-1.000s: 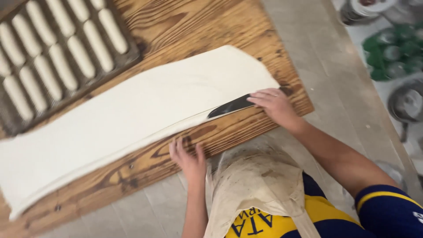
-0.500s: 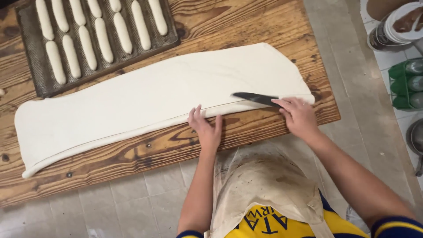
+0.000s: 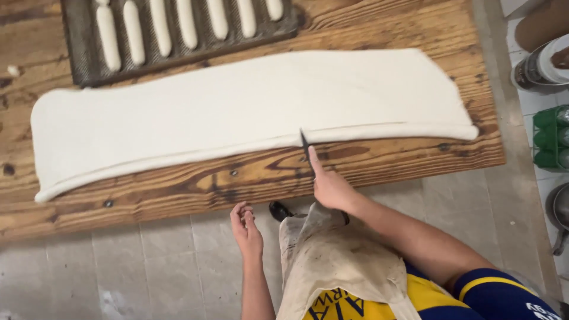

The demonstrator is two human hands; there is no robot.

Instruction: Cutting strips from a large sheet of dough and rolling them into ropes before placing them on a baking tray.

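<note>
A long sheet of pale dough (image 3: 237,112) lies across the wooden table (image 3: 249,181), its near edge rolled into a thin fold. My right hand (image 3: 331,188) grips a dark knife (image 3: 306,148), blade pointing away from me, tip touching the rolled near edge at mid-sheet. My left hand (image 3: 246,228) hangs off the table over the floor, fingers loosely curled, holding nothing.
A dark perforated baking tray (image 3: 178,35) with several shaped dough sticks sits at the table's far side. Green bottles (image 3: 551,139) and metal containers (image 3: 542,62) stand on the floor to the right. My stained apron (image 3: 332,261) hangs below.
My right hand has swung the knife from lying along the dough's right end to pointing into the rolled edge at mid-sheet. My left hand has left the dough edge and dropped off the table.
</note>
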